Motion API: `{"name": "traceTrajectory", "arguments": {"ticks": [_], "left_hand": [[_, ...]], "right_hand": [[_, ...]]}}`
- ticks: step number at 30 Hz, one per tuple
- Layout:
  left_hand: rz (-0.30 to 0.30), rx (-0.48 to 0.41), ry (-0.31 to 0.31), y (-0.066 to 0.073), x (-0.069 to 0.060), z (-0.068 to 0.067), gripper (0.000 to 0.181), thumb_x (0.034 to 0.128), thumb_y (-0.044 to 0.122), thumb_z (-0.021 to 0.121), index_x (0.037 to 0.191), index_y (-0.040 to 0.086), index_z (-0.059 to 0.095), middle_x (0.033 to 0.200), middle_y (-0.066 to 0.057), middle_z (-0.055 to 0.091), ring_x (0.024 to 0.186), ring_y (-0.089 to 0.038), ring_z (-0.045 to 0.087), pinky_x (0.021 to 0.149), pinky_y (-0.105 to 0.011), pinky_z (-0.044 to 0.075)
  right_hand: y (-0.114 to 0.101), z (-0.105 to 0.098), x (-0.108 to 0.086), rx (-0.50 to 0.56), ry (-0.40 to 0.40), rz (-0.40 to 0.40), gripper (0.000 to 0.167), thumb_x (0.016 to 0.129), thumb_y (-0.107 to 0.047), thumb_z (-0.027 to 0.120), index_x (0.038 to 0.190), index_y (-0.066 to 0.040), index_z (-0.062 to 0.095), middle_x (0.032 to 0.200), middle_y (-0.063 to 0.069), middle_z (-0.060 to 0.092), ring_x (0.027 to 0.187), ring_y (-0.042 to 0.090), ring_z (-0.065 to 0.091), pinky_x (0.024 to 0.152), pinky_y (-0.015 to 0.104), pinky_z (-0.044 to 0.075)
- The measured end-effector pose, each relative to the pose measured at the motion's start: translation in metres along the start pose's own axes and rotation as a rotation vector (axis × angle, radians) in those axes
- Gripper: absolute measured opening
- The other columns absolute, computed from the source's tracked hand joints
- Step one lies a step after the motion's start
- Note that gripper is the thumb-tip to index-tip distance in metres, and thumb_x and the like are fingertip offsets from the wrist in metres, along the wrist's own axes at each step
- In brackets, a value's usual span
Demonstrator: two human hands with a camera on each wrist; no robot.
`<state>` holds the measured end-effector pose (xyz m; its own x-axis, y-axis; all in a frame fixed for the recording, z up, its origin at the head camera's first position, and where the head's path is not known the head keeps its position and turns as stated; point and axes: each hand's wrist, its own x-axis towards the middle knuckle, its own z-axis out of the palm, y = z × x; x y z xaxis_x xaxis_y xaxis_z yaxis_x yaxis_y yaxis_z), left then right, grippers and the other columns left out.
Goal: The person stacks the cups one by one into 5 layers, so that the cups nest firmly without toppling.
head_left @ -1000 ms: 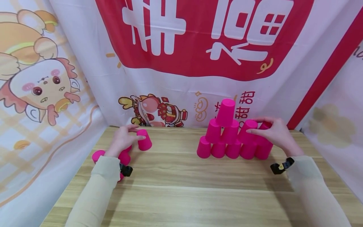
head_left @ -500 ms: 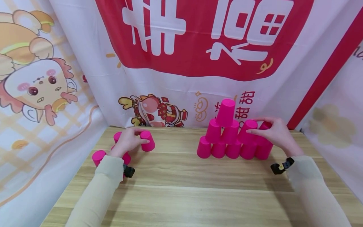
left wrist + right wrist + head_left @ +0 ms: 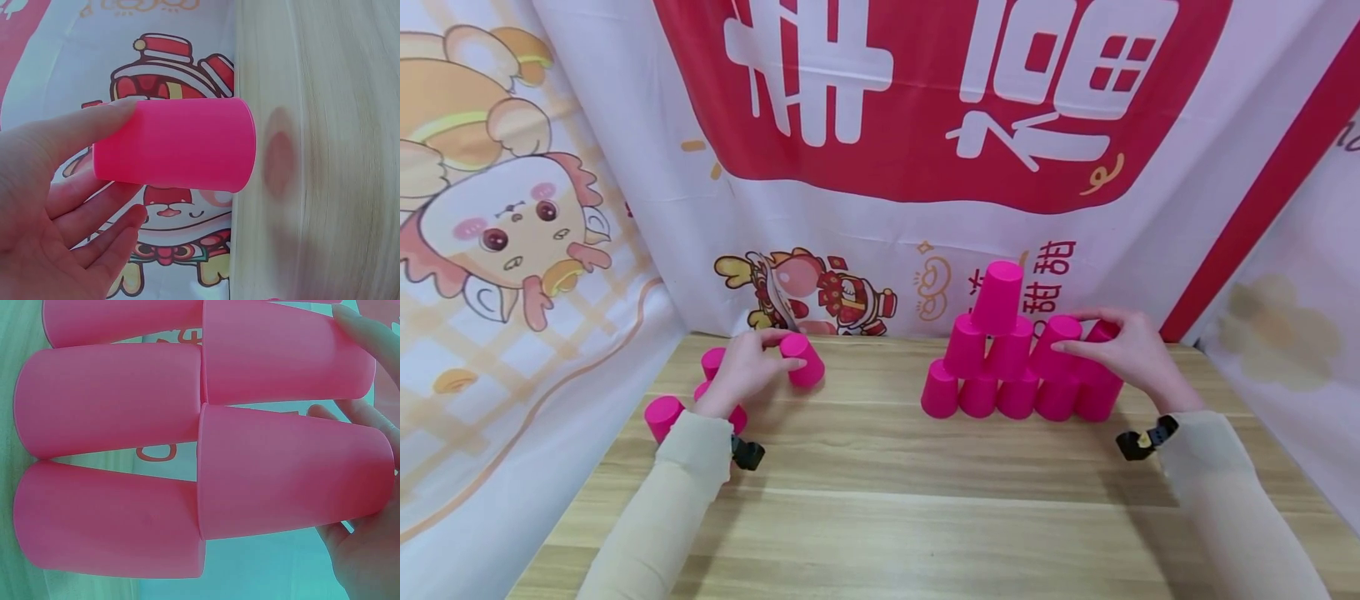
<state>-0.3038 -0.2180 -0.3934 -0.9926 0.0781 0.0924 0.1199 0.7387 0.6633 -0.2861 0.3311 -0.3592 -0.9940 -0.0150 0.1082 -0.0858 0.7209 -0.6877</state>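
My left hand [image 3: 747,370] pinches a pink upside-down cup [image 3: 802,361] near its narrow end; in the left wrist view that cup [image 3: 178,145] is held just above the tabletop, between thumb and fingers. On the right, pink cups stand in a stacked wall: a bottom row [image 3: 977,397], a second row [image 3: 1009,350] and a single cup [image 3: 997,297] on top at the left. My right hand [image 3: 1131,350] is around the two rightmost second-row cups; the right wrist view shows its thumb and fingers at those cups [image 3: 294,472].
Several more pink cups [image 3: 663,416] stand at the left of the wooden table [image 3: 880,533], partly hidden by my left forearm. A printed cloth [image 3: 850,217] hangs behind the table's back edge, and other cloths hang at both sides.
My left hand has carried its cup to the right, uncovering cups at the left. The right hand and the stacked cups have stayed where they were.
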Motion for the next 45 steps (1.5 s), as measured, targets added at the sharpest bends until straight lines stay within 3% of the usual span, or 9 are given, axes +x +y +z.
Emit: {"name": "traceTrajectory", "arguments": {"ticks": [7, 15, 21, 30, 36, 45], "left_hand": [[0.029, -0.044, 0.025, 0.009, -0.001, 0.004, 0.065, 0.0854, 0.033, 0.085, 0.14, 0.006, 0.061, 0.138, -0.017, 0.059, 0.127, -0.039, 0.049, 0.103, -0.059, 0.044], [0.094, -0.075, 0.045, 0.03, -0.004, 0.009, 0.064, 0.0847, 0.034, 0.086, 0.139, 0.009, 0.063, 0.137, -0.013, 0.061, 0.127, -0.035, 0.052, 0.103, -0.058, 0.046], [0.131, -0.12, 0.066, 0.052, -0.013, 0.011, 0.064, 0.0841, 0.038, 0.086, 0.139, 0.013, 0.064, 0.135, -0.009, 0.063, 0.124, -0.031, 0.054, 0.098, -0.056, 0.049], [0.246, -0.207, 0.125, 0.091, -0.028, 0.016, 0.058, 0.0813, 0.04, 0.088, 0.135, 0.027, 0.068, 0.127, 0.003, 0.067, 0.117, -0.021, 0.058, 0.095, -0.055, 0.049], [0.281, -0.224, 0.113, 0.108, -0.036, 0.02, 0.059, 0.0811, 0.04, 0.088, 0.135, 0.03, 0.067, 0.13, 0.008, 0.065, 0.115, -0.017, 0.057, 0.093, -0.049, 0.051], [0.353, -0.287, 0.103, 0.126, -0.04, 0.027, 0.059, 0.0817, 0.041, 0.087, 0.136, 0.03, 0.067, 0.131, 0.01, 0.065, 0.123, -0.017, 0.056, 0.1, -0.052, 0.047]], "right_hand": [[-0.001, -0.001, -0.001, 0.003, 0.003, -0.003, 0.084, 0.075, -0.065, 0.081, 0.14, -0.015, 0.061, 0.139, 0.016, 0.054, 0.122, 0.037, 0.045, 0.078, 0.043, 0.057], [0.0, -0.002, -0.002, 0.016, -0.005, 0.006, 0.084, 0.076, -0.065, 0.081, 0.141, -0.015, 0.06, 0.137, 0.016, 0.054, 0.118, 0.035, 0.046, 0.073, 0.038, 0.057], [0.0, -0.002, -0.002, 0.015, -0.005, 0.007, 0.084, 0.076, -0.065, 0.081, 0.141, -0.015, 0.06, 0.135, 0.016, 0.055, 0.115, 0.034, 0.047, 0.072, 0.036, 0.057], [0.001, -0.003, -0.002, 0.017, -0.009, 0.01, 0.086, 0.076, -0.065, 0.08, 0.142, -0.015, 0.059, 0.137, 0.016, 0.054, 0.118, 0.035, 0.046, 0.073, 0.037, 0.056], [0.003, -0.002, -0.002, 0.031, -0.016, 0.017, 0.087, 0.075, -0.065, 0.081, 0.143, -0.015, 0.058, 0.137, 0.016, 0.054, 0.117, 0.035, 0.048, 0.073, 0.039, 0.058], [0.003, -0.003, -0.002, 0.046, -0.026, 0.015, 0.085, 0.076, -0.063, 0.081, 0.142, -0.015, 0.058, 0.135, 0.016, 0.056, 0.115, 0.034, 0.05, 0.073, 0.04, 0.059]]}}
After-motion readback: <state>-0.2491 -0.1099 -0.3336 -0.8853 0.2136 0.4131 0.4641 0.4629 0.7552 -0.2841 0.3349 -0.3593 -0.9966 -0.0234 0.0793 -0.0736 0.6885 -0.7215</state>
